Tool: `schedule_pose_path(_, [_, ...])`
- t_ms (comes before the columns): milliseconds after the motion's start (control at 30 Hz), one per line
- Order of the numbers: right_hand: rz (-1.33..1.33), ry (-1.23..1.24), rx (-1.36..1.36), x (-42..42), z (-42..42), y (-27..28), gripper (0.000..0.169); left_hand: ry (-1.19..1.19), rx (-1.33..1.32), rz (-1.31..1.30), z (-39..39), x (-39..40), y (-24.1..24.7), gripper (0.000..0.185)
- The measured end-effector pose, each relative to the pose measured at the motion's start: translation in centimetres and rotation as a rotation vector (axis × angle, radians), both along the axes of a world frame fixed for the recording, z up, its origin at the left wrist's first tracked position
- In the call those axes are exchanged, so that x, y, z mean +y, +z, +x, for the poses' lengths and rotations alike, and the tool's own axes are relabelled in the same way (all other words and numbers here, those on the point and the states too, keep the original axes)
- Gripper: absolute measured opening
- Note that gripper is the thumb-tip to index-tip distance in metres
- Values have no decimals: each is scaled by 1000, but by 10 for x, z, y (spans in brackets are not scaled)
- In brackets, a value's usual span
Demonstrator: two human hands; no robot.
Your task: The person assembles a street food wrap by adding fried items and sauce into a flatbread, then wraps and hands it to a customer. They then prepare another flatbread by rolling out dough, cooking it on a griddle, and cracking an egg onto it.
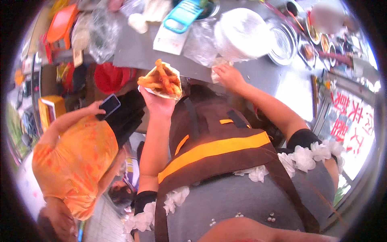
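Observation:
My left hand is wrapped around a paper pouch and holds it up in front of my brown apron. Golden fried food sticks with a reddish coating fill its mouth. Further right, my right hand reaches to the edge of the grey counter, its fingers on a pale crumpled cloth or paper. Just beyond that hand lie clear plastic bags and a bulky white plastic-covered item.
A turquoise plastic slicer or grater lies on a white box. Metal pans stand at the right. Below the counter is a red bucket. At my left, a person in an orange shirt holds a phone. An orange stool is far left.

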State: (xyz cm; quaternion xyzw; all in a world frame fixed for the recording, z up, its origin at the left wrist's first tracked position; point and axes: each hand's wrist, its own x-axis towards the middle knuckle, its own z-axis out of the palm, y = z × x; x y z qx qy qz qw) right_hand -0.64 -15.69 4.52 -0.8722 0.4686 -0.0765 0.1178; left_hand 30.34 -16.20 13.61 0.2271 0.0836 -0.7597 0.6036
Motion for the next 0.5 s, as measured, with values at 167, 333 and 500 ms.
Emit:
schedule_pose_path(167, [6, -220, -118, 17, -47, -63, 38, -286, 77, -87, -64, -4, 3, 59])
schedule_pose_path(333, [251, -390, -179, -10, -67, -50, 16, -384, 1, 89, -164, -7, 11, 59])
schedule_pose_path(500, [-370, -75, -177, 12, -242, 94, 21, -337, 6, 85, -269, 0, 10, 58])
